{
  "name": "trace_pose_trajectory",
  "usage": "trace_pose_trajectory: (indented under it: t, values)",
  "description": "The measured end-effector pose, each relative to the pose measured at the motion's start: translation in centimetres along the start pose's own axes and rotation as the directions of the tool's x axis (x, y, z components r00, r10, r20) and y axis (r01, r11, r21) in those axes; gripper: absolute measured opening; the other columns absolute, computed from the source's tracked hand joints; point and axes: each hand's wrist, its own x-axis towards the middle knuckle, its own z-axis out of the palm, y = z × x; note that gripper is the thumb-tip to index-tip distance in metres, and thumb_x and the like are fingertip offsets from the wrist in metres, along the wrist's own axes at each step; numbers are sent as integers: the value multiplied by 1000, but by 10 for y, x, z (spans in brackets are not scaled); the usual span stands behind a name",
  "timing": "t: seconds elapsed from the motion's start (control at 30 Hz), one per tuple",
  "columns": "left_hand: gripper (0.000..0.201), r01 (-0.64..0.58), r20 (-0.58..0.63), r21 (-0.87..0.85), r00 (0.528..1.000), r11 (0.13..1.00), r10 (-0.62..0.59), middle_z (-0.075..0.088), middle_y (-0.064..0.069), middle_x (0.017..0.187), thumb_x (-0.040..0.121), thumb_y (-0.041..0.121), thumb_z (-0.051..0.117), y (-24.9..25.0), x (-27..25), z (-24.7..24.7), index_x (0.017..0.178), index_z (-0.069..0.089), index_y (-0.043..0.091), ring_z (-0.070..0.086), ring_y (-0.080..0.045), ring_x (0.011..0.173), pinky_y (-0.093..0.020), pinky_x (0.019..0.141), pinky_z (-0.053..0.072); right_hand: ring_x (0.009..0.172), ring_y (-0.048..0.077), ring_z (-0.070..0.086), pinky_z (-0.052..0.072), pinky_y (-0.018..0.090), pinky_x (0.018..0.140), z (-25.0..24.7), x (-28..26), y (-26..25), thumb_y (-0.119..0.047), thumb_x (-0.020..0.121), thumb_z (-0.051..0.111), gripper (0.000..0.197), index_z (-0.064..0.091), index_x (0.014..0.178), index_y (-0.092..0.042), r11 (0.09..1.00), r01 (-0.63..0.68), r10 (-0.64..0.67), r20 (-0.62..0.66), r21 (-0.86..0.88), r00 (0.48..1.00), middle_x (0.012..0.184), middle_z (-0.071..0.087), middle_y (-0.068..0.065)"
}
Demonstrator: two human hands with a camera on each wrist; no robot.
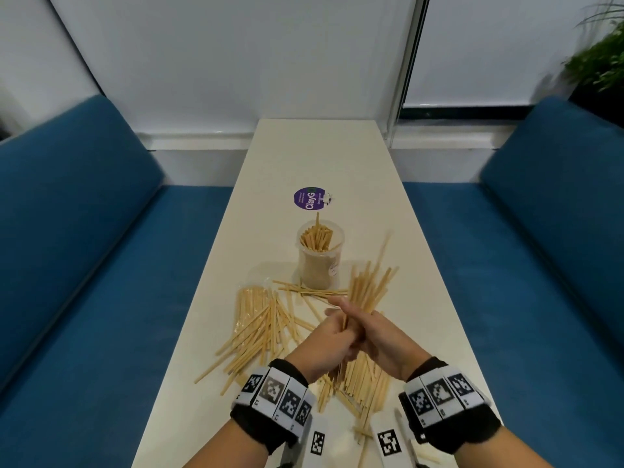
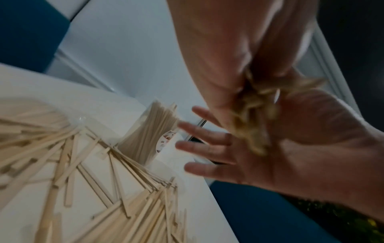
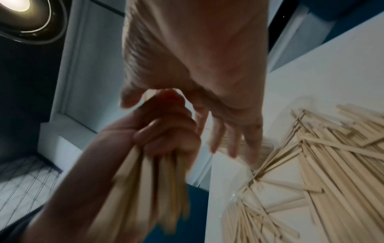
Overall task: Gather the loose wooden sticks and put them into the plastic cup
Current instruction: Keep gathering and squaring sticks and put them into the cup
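My left hand [image 1: 329, 337] grips a thick bundle of wooden sticks [image 1: 369, 285] above the table, a little nearer than the cup; its curled fingers [image 3: 166, 136] wrap the bundle [image 3: 149, 189]. My right hand [image 1: 378, 332] lies against the bundle from the right, its straight, spread fingers [image 2: 207, 144] curled round nothing. The clear plastic cup [image 1: 320, 261] stands upright just beyond the hands, full of sticks. Loose sticks [image 1: 263, 325] lie fanned out on the white table [image 1: 337, 157], left of and under the hands.
A purple round lid [image 1: 309, 199] lies beyond the cup. A clear plastic bag [image 1: 251, 288] lies under the left pile. Blue sofas [image 1: 84, 265] flank the narrow table on both sides. A plant [image 1: 601, 62] stands at the far right.
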Motion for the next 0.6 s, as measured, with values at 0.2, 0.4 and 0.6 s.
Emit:
trace_pose_trajectory:
  t: [0.2,0.4,0.6]
  values:
    - [15,123,161,-82,981,989,-108,36,3,59,99,18,41,6,-5,-14,84,41,15,34,-3,44,-13,44,31,56,9,60,48,19,57,2,-2,-4,-40,91,49,41,72,104,-8,996,70,-68,36,-55,997,78,69,9]
    - [13,129,163,-258,983,958,-89,47,3,54,95,10,46,3,-6,-19,83,48,10,44,-7,48,-16,49,39,42,19,50,44,24,42,20,-10,-13,-48,95,38,52,72,63,-28,967,202,-210,-37,-157,977,101,69,26]
    - [16,123,179,-449,983,885,-46,55,-3,60,71,12,59,2,-7,-23,86,54,10,55,-13,53,-24,54,45,76,53,62,49,40,51,25,-7,-16,-43,95,40,56,57,57,-5,917,334,-368,-136,-220,920,83,75,5]
